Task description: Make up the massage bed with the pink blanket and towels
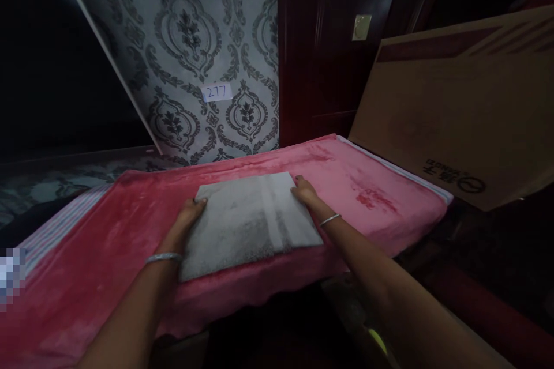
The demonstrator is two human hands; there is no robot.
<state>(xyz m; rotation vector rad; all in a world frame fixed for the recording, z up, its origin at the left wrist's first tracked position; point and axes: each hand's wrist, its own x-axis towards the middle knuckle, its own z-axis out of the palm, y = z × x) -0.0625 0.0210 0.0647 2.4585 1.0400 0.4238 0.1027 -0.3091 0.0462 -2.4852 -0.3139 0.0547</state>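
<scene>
A folded grey towel [242,219] with a pale band near its right side lies flat on the pink blanket [142,207]. My left hand [190,213] grips its left edge, thumb on top and the other fingers mostly hidden. At the far right corner, my right hand [305,191] is closed on the other edge, with a fingertip showing past it. Each wrist wears a silver bangle.
The blanket covers a table-like surface whose front edge drops off below the towel. A large cardboard box [459,104] leans at the right. Behind stand a patterned wall [190,40] with a "277" label [217,92], and a dark screen [64,69] at the left.
</scene>
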